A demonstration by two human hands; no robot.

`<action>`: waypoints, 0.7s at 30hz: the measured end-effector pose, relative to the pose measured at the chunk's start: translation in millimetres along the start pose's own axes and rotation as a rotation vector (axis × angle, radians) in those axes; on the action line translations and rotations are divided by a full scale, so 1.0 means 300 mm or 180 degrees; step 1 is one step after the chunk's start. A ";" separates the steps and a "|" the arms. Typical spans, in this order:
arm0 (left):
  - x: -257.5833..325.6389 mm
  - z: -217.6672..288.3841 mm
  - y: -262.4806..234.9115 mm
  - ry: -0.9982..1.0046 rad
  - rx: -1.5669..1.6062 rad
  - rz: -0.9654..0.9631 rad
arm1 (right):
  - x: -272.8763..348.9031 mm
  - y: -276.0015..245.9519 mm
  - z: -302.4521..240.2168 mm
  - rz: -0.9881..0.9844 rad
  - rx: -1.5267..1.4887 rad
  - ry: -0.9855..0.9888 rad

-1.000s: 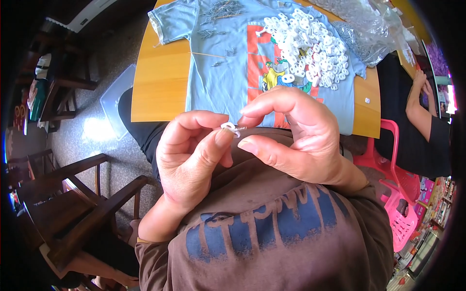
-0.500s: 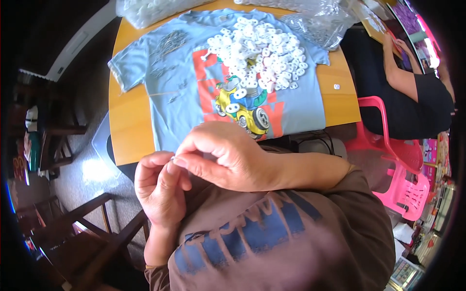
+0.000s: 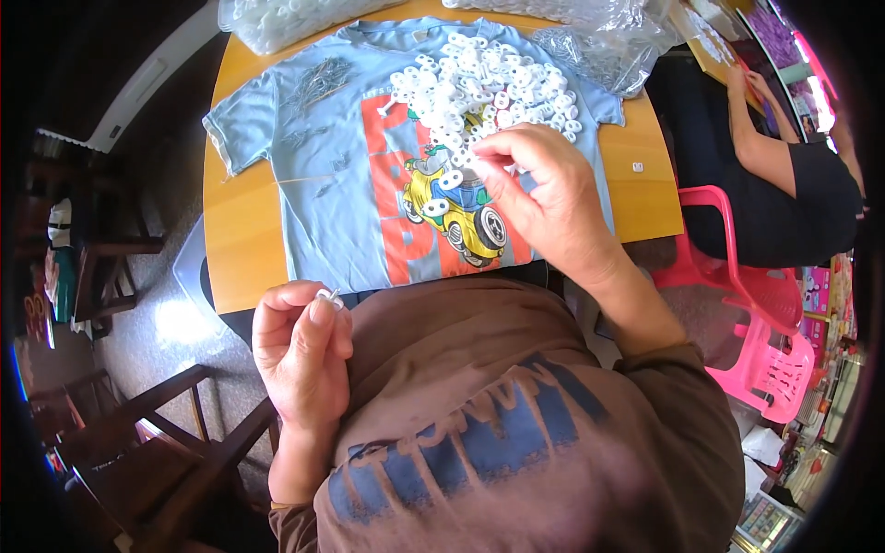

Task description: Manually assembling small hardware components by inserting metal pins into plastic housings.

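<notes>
Holding the small white piece (image 3: 326, 297) well seemed to call for a light, steady pinch in the left hand (image 3: 300, 359), with the thin metal pin (image 3: 336, 292) pointing clear of the skin. Over the blue shirt (image 3: 323, 221), a slow, narrow touch from the right hand (image 3: 544, 194) looked wiser than a broad grab, since the pieces in the white pile (image 3: 502, 83) lay loose and overlapped (a careless sweep could have scattered them across the cloth).

The held piece sat just off the shirt's near edge, by its left corner, gripped between the left thumb and forefinger, its pin poking out beyond the thumb's tip. The right thumb and forefinger were close together above the shirt's printed picture (image 3: 461, 221), at the near side of the pile; their tips blended with the white pieces there, so whether they pinched one could not be told. Grey metal bits (image 3: 323, 81) lay on the shirt's far left part, well apart from both hands.
</notes>
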State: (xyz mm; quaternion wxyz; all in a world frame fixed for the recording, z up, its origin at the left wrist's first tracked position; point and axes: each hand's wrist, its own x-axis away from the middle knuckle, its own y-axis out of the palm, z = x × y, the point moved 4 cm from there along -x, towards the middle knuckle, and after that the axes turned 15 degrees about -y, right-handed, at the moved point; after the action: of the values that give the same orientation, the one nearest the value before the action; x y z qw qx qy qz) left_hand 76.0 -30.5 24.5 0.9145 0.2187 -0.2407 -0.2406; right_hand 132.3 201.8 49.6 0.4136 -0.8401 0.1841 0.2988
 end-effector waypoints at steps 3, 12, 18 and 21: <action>-0.006 -0.005 0.001 -0.0077 0.0046 0.0003 | 0.008 0.004 0.018 -0.0215 0.0563 -0.0394; -0.004 -0.007 -0.003 -0.0144 0.0058 0.0061 | 0.009 0.083 0.019 -0.1087 0.0873 -0.0595; -0.001 -0.008 -0.010 -0.0183 0.0066 0.0047 | 0.017 0.095 0.017 -0.0942 0.0897 -0.0738; -0.002 -0.006 -0.007 -0.0196 0.0068 0.0091 | 0.011 0.086 -0.006 -0.0690 0.0802 -0.0805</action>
State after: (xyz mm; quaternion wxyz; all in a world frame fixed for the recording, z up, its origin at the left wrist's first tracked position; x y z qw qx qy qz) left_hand 75.9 -31.4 21.8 0.9076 0.2175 -0.2744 -0.2316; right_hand 121.0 184.8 33.1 0.5650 -0.7524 0.0751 0.3302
